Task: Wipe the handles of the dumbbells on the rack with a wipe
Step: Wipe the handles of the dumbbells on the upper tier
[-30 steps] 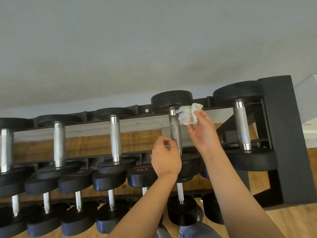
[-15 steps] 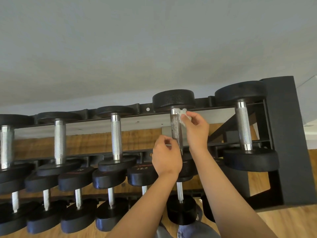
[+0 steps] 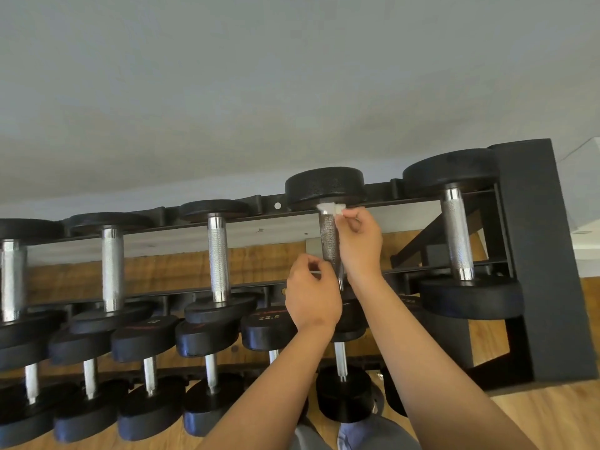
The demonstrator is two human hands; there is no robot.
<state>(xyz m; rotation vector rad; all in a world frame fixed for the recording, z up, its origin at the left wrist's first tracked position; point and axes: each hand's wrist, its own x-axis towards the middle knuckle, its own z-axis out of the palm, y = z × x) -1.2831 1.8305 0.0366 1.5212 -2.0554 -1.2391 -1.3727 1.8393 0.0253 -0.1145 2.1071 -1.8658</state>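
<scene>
A black rack [image 3: 537,254] carries rows of black dumbbells with knurled steel handles. My right hand [image 3: 360,245] pinches a small white wipe [image 3: 329,208] against the very top of one upper-row handle [image 3: 329,241], just under that dumbbell's far head [image 3: 324,185]. This handle looks darker than the others. My left hand [image 3: 311,300] hovers in front of the handle's lower end with its fingers curled; I see nothing in it, and it hides the handle's bottom.
Shiny handles stand to the left [image 3: 218,258] and right [image 3: 456,235] on the same upper row. A lower row of smaller dumbbells [image 3: 207,339] sits below. The floor [image 3: 552,414] is wood, and a grey wall rises behind the rack.
My right hand carried the wipe left onto the handle's top and bunched it smaller. The left hand stayed by the handle's lower end.
</scene>
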